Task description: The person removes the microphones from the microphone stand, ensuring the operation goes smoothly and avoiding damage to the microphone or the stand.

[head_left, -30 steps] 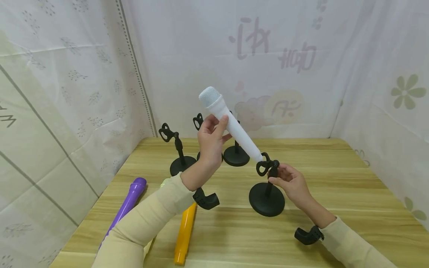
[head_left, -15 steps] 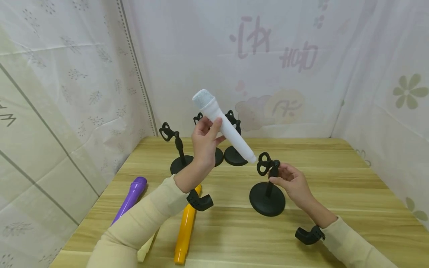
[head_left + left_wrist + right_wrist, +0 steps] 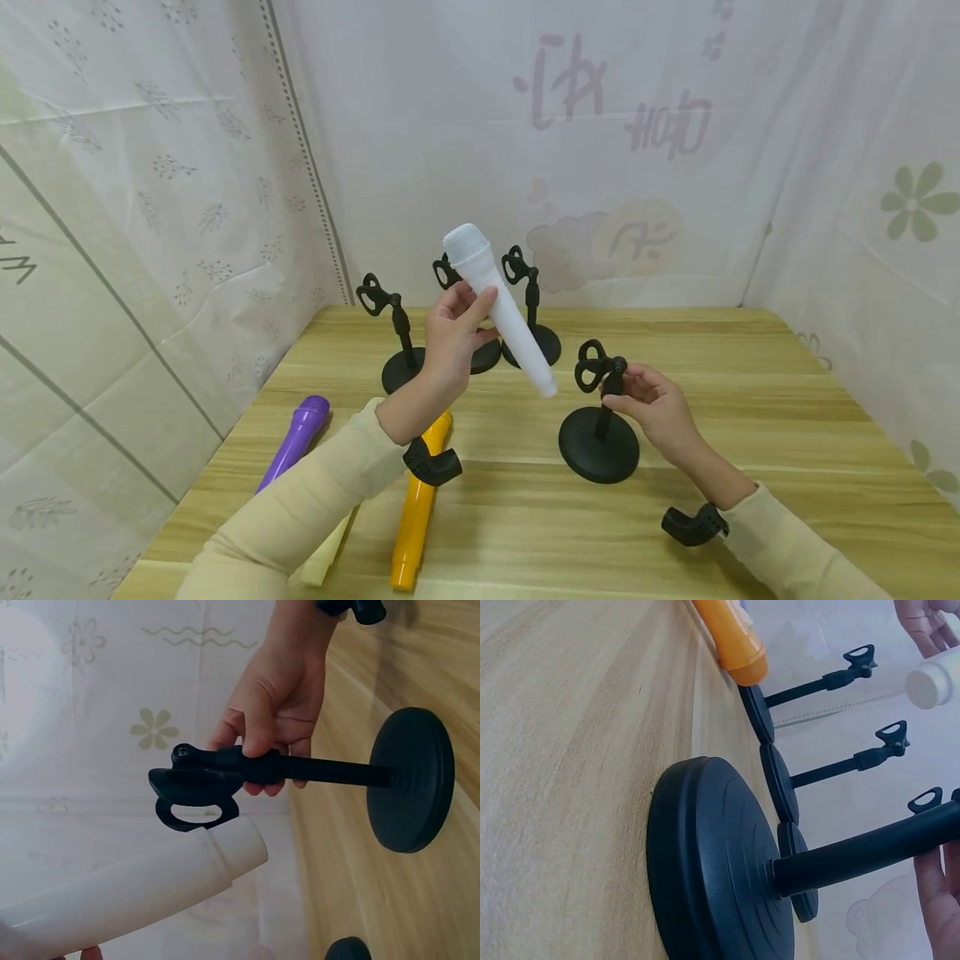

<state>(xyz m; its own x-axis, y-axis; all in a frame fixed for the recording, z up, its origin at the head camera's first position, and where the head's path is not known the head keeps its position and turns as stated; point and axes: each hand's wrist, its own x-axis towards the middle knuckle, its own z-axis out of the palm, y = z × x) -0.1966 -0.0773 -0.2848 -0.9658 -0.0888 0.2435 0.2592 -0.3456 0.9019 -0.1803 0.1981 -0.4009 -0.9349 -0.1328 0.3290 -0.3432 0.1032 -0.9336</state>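
My left hand (image 3: 456, 340) holds a white microphone (image 3: 504, 312) between thumb and fingers, its mesh head up and to the left, its tail slanting down to the right. Just right of that tail stands a black microphone stand (image 3: 600, 446) with a two-looped clip (image 3: 590, 365) on top. My right hand (image 3: 654, 410) pinches this stand's post right below the clip. In the left wrist view the microphone's tail end (image 3: 238, 849) overlaps the lower loop of the clip (image 3: 196, 814). The round base (image 3: 712, 862) of the stand rests on the table in the right wrist view.
Behind the left hand stand three more black stands, including a left one (image 3: 401, 329) and a right one (image 3: 531, 304). A purple microphone (image 3: 300, 437), a pale yellow one (image 3: 327, 557) and an orange one (image 3: 414, 525) lie at the front left, partly under the left arm.
The white microphone has moved left and down, its tail drawing away from the stand's clip, and it now tilts more steeply. My right hand and its stand have stayed put.
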